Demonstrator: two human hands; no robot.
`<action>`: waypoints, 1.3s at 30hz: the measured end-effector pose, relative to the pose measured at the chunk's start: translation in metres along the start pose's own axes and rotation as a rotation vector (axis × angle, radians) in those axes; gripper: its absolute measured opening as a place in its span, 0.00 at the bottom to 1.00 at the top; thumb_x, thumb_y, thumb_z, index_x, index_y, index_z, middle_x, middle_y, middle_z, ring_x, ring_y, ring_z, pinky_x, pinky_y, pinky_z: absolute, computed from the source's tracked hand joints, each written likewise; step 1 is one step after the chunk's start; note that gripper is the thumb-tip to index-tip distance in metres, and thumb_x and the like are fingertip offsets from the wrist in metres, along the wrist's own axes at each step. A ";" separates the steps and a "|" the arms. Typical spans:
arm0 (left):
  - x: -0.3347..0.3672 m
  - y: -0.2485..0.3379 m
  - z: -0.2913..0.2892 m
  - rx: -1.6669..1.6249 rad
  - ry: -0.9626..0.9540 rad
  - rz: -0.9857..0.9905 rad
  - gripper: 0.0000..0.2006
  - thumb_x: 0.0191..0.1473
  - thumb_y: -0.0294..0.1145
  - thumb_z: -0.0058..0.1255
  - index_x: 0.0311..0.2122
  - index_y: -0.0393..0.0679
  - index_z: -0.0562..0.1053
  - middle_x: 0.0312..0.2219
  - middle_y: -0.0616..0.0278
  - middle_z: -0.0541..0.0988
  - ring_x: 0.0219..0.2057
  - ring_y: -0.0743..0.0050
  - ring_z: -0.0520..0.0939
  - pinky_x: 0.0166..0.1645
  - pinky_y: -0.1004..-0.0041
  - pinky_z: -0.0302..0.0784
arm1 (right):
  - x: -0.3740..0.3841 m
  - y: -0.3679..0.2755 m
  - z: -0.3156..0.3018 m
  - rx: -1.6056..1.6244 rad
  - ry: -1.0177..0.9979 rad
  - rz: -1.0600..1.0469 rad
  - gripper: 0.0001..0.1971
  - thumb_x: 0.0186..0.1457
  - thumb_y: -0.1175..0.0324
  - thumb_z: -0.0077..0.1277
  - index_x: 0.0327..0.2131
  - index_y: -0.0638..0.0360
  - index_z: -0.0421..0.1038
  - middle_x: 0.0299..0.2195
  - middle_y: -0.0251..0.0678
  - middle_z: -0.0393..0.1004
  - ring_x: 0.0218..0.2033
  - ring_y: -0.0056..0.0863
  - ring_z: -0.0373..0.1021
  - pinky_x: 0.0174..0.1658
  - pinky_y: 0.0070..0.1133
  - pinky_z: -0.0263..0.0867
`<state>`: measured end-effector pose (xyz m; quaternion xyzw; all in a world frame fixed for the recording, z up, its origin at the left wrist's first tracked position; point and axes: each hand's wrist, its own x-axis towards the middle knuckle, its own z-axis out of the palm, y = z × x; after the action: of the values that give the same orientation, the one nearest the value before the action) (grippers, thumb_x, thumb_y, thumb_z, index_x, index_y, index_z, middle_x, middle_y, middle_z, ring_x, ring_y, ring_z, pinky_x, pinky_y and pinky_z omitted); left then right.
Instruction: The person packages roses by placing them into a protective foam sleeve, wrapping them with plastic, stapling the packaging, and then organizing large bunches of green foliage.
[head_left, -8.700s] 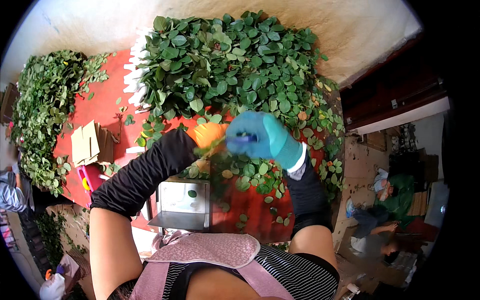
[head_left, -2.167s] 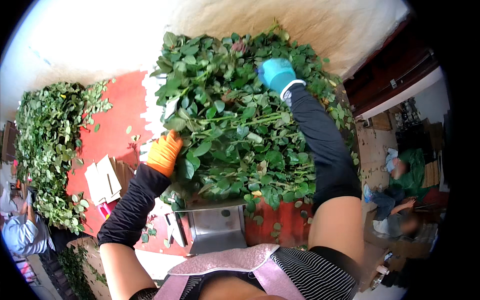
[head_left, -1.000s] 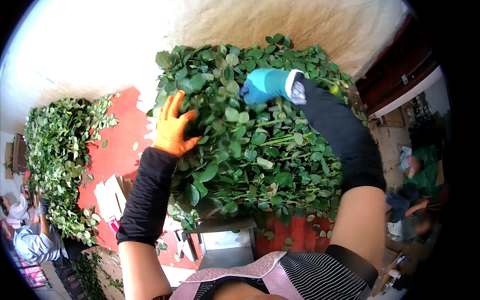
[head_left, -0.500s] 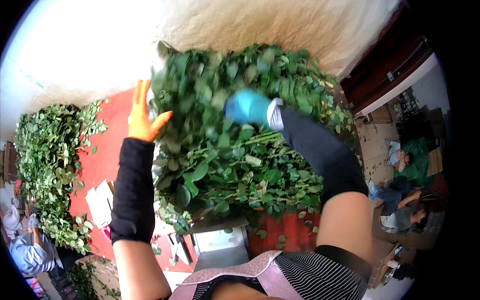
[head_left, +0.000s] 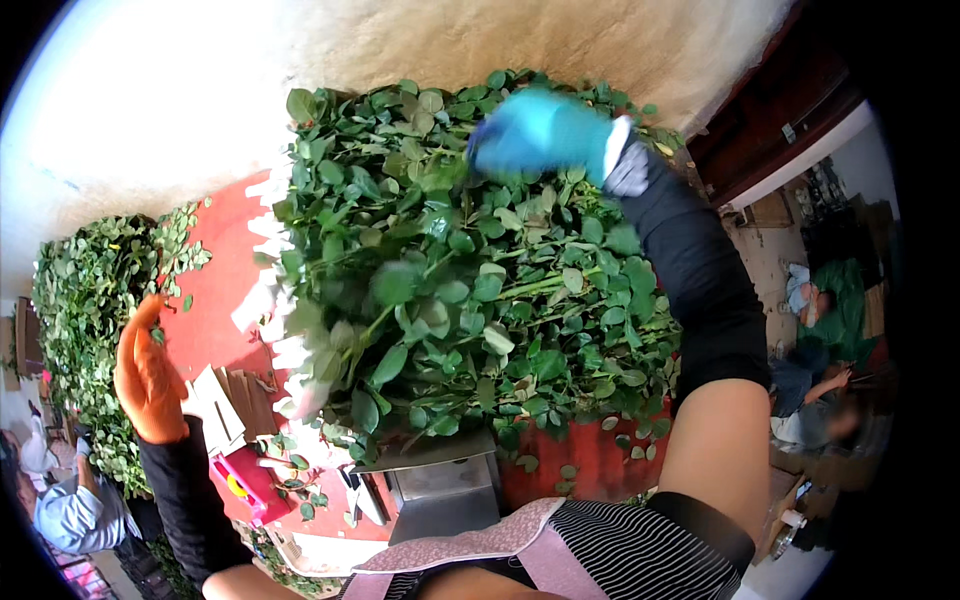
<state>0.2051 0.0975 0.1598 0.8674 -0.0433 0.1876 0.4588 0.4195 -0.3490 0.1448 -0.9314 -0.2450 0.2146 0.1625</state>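
Note:
A large pile of leafy green stems (head_left: 440, 290) lies before me, their leaves thick and layered. At its left edge several white tips or wrappings (head_left: 268, 228) stick out. My right hand (head_left: 545, 132), in a teal and dark blue glove, is over the far side of the pile; motion blurs its fingers, so I cannot tell whether it grips a stem. My left hand (head_left: 152, 375), in an orange glove, is off to the left beside folded cardboard pieces (head_left: 222, 405). Its fingers are stretched out, slightly curved, and nothing shows in them.
A second leafy heap (head_left: 95, 320) occupies the left of the red table (head_left: 225, 250). Near me are a grey metal box (head_left: 445, 485), a pink object (head_left: 250, 490) and a bladed tool (head_left: 365, 497). A person (head_left: 75, 515) works at lower left; others sit at right. A wall (head_left: 450, 40) rises behind.
My left hand has moved from the pile's left edge down and left toward the cardboard. The right hand has shifted up and right across the pile.

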 end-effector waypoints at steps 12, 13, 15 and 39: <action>-0.204 0.052 -0.102 0.313 0.500 -0.252 0.23 0.65 0.42 0.39 0.55 0.33 0.66 0.49 0.59 0.75 0.17 0.96 0.58 0.20 0.88 0.50 | 0.123 0.093 0.017 -0.746 0.574 -0.001 0.05 0.50 0.70 0.51 0.30 0.55 0.78 0.26 0.45 0.76 0.27 0.42 0.74 0.30 0.35 0.70; -0.208 0.054 -0.112 0.281 0.516 -0.274 0.22 0.65 0.42 0.39 0.56 0.34 0.66 0.50 0.62 0.74 0.19 0.98 0.59 0.22 0.90 0.50 | 0.116 0.107 0.000 -0.608 0.561 0.097 0.07 0.52 0.68 0.50 0.29 0.55 0.78 0.26 0.45 0.76 0.27 0.43 0.74 0.31 0.35 0.70; -0.233 0.049 -0.128 0.227 0.665 -0.157 0.22 0.65 0.42 0.39 0.55 0.35 0.66 0.51 0.64 0.74 0.20 0.98 0.58 0.22 0.89 0.49 | 0.127 0.087 -0.003 -0.379 0.776 0.152 0.13 0.57 0.61 0.45 0.30 0.57 0.78 0.26 0.45 0.77 0.28 0.45 0.74 0.33 0.37 0.70; -0.191 0.043 -0.025 -0.096 0.606 -0.325 0.19 0.65 0.42 0.41 0.45 0.33 0.72 0.11 0.78 0.60 0.12 0.94 0.52 0.17 0.83 0.40 | 0.135 0.009 0.086 0.082 0.209 -0.066 0.20 0.52 0.52 0.48 0.42 0.52 0.77 0.44 0.48 0.75 0.44 0.47 0.72 0.51 0.36 0.64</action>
<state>0.0105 0.0745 0.1357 0.7453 0.2250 0.3590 0.5148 0.4881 -0.2679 0.0243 -0.9327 -0.2483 0.1205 0.2321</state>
